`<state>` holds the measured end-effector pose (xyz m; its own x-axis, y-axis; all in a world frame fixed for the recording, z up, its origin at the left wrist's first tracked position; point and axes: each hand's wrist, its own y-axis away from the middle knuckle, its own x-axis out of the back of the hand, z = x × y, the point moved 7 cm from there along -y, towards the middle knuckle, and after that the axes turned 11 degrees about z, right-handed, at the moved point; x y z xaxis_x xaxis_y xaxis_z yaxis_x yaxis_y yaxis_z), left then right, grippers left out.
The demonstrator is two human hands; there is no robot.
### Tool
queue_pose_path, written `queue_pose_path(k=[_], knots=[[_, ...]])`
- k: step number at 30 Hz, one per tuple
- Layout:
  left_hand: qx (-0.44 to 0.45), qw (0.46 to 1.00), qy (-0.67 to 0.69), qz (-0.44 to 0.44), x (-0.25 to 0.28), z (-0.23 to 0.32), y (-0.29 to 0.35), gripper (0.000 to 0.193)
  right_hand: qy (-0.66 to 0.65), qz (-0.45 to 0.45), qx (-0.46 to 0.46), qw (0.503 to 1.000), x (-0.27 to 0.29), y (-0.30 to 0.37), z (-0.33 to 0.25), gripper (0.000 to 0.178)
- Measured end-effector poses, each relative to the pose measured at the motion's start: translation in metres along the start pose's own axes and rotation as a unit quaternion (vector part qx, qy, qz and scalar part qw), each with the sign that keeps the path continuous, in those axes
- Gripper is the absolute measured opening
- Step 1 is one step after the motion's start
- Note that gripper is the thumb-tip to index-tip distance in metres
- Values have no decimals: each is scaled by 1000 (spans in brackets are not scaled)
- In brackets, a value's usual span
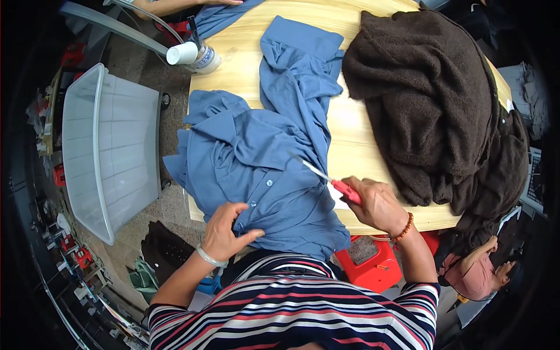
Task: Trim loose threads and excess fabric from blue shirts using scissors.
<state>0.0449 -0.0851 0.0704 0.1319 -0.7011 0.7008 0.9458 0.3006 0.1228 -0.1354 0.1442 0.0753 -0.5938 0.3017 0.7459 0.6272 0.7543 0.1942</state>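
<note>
Meanwhile, my left hand (pixel 226 232) pins the blue shirt (pixel 256 169) at the tabletop's (pixel 361 146) near edge; my right hand (pixel 376 204) grips red-handled scissors (pixel 332 182), blades over the cloth. Bunched folds could catch, I judge, nicking fabric.

A shirt (pixel 256 157) lies on the table (pixel 356 146), at its left half. A fleece (pixel 431 105) lies heaped to the right. A bottle (pixel 205 58) stands at the far left corner. A bin (pixel 105 146) stands left of the table; a stool (pixel 373 265) beneath its near edge.
</note>
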Motion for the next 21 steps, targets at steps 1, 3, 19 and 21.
queue_pose_path(k=[1,3,19,21], knots=[[-27,999,-8,15,0,1,5,43,-2,-33,10,999,-4,8,-3,27],[13,1000,2,24,-7,-13,8,40,1,-81,29,996,-5,18,-15,28],[25,989,-111,-97,9,-32,-5,29,-45,-133,173,975,-47,35,-52,22],[-148,957,-240,64,50,0,-58,16,-32,-171,214,961,-60,37,-66,30]])
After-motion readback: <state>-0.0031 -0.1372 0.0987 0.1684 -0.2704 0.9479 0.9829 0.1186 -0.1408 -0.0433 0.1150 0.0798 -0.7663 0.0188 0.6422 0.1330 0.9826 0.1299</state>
